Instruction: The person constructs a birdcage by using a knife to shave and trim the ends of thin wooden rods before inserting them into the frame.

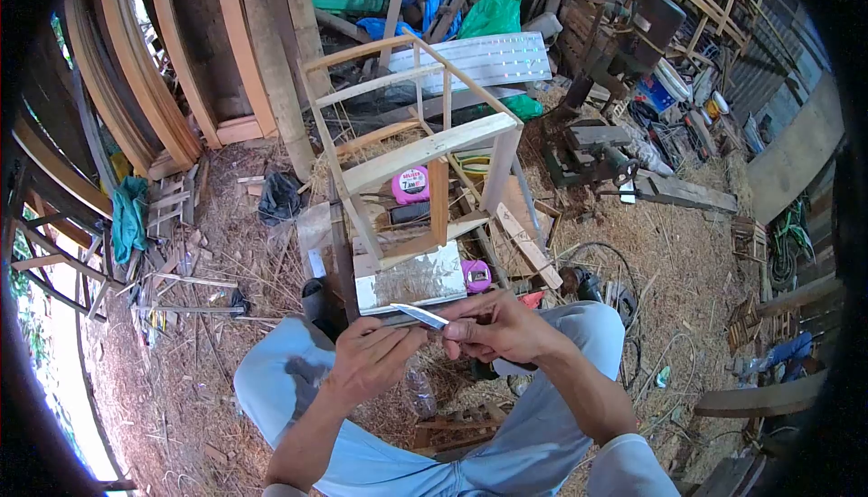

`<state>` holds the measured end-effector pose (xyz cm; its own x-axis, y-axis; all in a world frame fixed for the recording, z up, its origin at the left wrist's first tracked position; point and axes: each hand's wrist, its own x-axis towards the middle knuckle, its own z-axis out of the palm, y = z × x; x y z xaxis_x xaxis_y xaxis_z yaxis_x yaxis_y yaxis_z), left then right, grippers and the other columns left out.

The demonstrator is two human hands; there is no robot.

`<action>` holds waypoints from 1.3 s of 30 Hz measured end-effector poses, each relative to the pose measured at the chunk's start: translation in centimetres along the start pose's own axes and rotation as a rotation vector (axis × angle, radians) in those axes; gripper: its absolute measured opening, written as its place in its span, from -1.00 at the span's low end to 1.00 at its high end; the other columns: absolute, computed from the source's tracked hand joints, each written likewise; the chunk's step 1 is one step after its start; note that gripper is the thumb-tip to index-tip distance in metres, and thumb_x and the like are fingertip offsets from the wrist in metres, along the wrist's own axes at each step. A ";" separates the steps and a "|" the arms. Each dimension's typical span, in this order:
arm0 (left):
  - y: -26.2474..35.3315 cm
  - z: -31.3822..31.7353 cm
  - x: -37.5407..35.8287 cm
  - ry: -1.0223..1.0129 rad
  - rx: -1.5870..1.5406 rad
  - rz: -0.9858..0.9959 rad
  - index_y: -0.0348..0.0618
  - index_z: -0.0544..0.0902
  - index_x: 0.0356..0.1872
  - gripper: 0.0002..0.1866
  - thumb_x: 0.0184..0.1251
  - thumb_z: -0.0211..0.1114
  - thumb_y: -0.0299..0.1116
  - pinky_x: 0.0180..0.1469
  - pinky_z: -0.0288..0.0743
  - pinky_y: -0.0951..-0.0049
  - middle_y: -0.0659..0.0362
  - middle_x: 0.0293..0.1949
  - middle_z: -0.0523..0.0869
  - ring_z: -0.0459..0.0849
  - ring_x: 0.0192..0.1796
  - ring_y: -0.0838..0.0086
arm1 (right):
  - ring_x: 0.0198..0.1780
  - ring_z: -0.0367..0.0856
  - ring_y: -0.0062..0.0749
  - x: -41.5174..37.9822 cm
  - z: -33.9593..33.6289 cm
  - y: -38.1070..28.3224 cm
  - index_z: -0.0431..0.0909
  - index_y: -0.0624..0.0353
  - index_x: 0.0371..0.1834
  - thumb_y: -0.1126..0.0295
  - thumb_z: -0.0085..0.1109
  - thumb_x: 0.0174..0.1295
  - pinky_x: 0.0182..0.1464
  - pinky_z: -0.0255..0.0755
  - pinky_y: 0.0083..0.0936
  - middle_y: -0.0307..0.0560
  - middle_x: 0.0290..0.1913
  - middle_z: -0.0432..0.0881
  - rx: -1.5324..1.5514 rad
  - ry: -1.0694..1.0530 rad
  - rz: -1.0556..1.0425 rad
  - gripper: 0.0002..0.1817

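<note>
My right hand (506, 327) is closed round a knife, its blade (420, 316) pointing left and slightly up. Close beside it my left hand (375, 357) has its fingers bent at a thin dark flat piece lying under the blade, along the front edge of a worn white board (411, 280). What the left fingers grip is too small to make out. Just beyond the board stands a light wooden frame (429, 149). A pink tape measure (411, 185) shows inside the frame, and a second purple-pink tape measure (475, 275) sits at the board's right end.
Curved wooden pieces (131, 72) lean at the upper left. White perforated panels (488, 58) and green plastic (495, 10) lie at the back. A machine with a metal base (592, 149) stands at the right. Shavings and wood scraps cover the ground (217, 352).
</note>
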<state>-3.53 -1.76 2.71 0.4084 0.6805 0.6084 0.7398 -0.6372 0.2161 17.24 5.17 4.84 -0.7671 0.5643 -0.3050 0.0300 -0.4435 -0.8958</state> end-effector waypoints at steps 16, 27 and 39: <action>-2.5 -1.8 -2.1 0.079 -0.027 -0.242 -0.09 0.57 -0.32 -0.73 -0.12 0.31 -0.62 -0.25 0.42 0.44 0.27 -0.44 0.69 0.62 -0.46 0.46 | -0.68 0.26 -0.75 -2.9 -6.1 -1.7 0.55 0.28 -0.25 0.35 0.05 0.32 -0.68 0.06 -0.75 -0.32 -0.60 0.48 0.012 0.560 -0.126 -0.80; -2.6 -0.5 -0.4 0.118 -0.027 -0.313 -0.09 0.61 -0.32 -0.82 0.02 0.38 -0.49 -0.33 0.41 0.39 0.21 -0.56 0.65 0.54 -0.51 0.32 | -0.66 0.27 -0.68 -1.2 -4.1 -1.0 0.37 0.09 0.12 0.31 -0.04 0.38 -0.66 0.06 -0.71 -0.24 -0.58 0.44 0.125 0.199 -0.259 -0.71; -0.7 0.5 -0.1 -0.015 -0.231 -0.243 -0.11 0.60 -0.31 -0.84 0.06 0.35 -0.49 -0.21 0.47 0.42 0.21 -0.44 0.72 0.65 -0.48 0.39 | -0.66 0.14 -0.78 -0.2 -2.6 -1.9 0.58 0.25 -0.05 0.34 0.02 0.35 -0.64 -0.04 -0.76 -0.33 -0.58 0.42 -0.100 0.081 -0.050 -0.75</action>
<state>-3.82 -1.19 2.19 0.2442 0.8269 0.5065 0.6762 -0.5196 0.5223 19.05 7.70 5.79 -0.7148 0.6405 -0.2806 0.0596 -0.3440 -0.9371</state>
